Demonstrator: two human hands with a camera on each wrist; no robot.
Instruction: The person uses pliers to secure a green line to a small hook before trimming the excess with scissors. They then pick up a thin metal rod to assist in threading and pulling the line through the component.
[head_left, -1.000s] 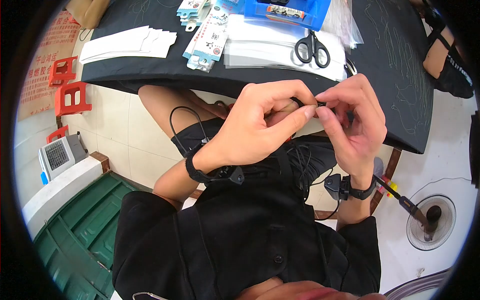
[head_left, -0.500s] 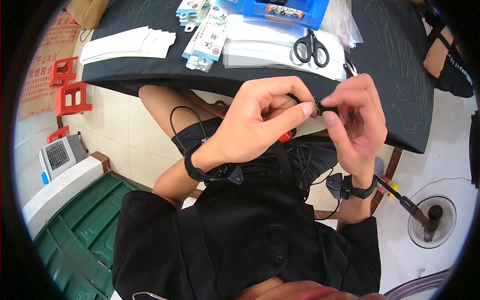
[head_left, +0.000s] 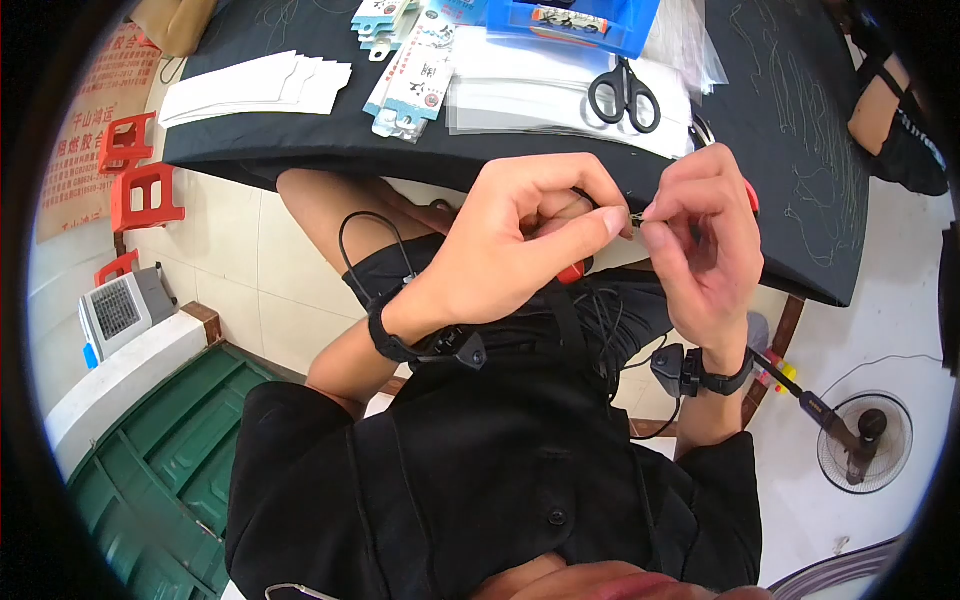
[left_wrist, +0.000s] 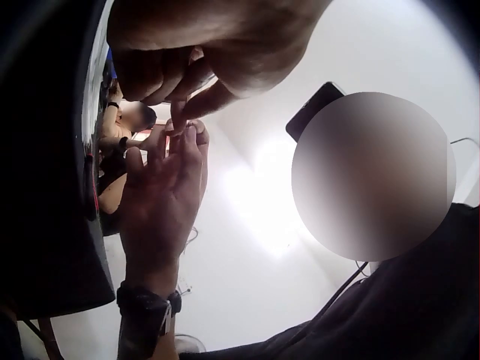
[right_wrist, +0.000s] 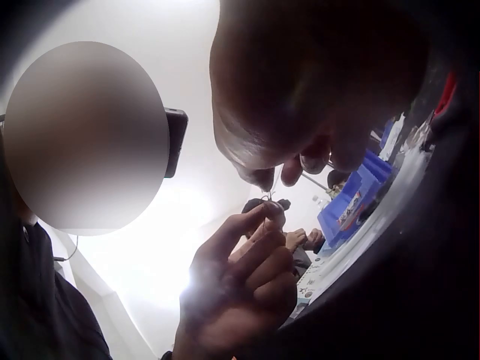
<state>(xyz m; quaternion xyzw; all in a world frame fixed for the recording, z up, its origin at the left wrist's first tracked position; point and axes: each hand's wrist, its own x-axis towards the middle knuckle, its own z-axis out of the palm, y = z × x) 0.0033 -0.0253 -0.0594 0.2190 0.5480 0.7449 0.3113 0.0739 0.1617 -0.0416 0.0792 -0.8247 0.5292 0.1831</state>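
My left hand (head_left: 525, 240) pinches a tiny thin piece (head_left: 637, 218) between thumb and forefinger, over my lap by the table edge. Its kind I cannot tell; it looks dark with a light glint. From the right, my right hand (head_left: 708, 235) brings curled thumb and forefinger together on the same piece, fingertips facing the left ones. In the right wrist view, thin wire-like ends (right_wrist: 269, 195) show between the two hands' fingertips. Something red (head_left: 570, 273) shows just below the left hand, mostly hidden.
On the black-covered table (head_left: 400, 160) lie black-handled scissors (head_left: 624, 98), clear sleeves (head_left: 520, 115), printed packets (head_left: 412, 90), white cards (head_left: 255, 92) and a blue tray (head_left: 625, 40). Loose threads (head_left: 800, 150) spread at the right. A red handle (head_left: 752, 197) shows behind the right hand.
The right fingertips parted slightly from the left ones, then closed in on the small piece again. The right hand has shifted a little left, uncovering a red handle behind it.
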